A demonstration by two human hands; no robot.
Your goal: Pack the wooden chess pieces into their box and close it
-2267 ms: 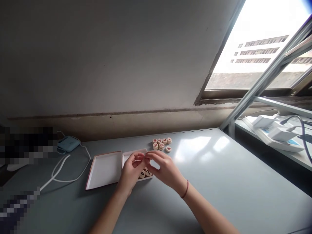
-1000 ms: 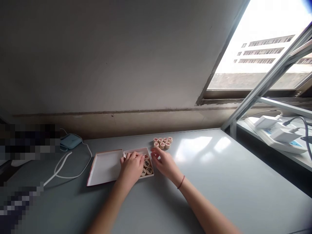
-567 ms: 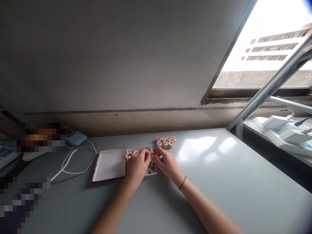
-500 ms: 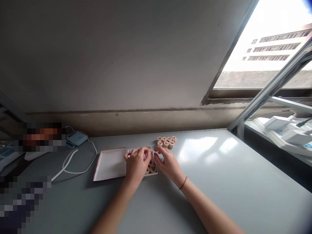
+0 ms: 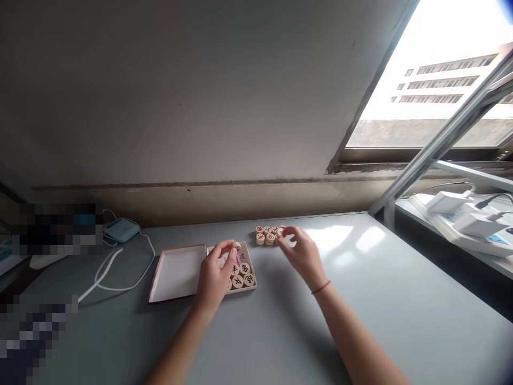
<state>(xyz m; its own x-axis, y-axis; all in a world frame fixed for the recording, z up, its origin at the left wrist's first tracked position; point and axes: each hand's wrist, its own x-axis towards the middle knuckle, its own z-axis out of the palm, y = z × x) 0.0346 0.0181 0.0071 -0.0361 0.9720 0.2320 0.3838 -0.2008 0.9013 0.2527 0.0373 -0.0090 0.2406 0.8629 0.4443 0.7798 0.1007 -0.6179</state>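
Note:
Round wooden Chinese chess pieces with black characters [image 5: 238, 281] lie in the near part of a shallow white box [image 5: 251, 256]. My left hand [image 5: 214, 278] is over the box, with a chess piece [image 5: 237, 246] pinched between thumb and fingertips. Beyond and right of the box stands a cluster of stacked pieces with red characters [image 5: 264, 234]. My right hand [image 5: 302, 255] reaches the right end of this cluster, thumb and index finger closed on a pale chess piece [image 5: 280, 233]. Its face is mostly covered by the fingers.
The box's open lid [image 5: 178, 272] lies flat to the left. Farther left are a white cable [image 5: 116, 286] and a light blue device [image 5: 121, 230]. A wall [image 5: 192, 107] borders the grey table [image 5: 280, 326] at the back. Chargers [image 5: 451, 203] sit on a shelf at right.
My right hand has moved from beside the box to the right end of the red-character stacks. My left hand has shifted slightly left, uncovering more of the box and the piece it holds.

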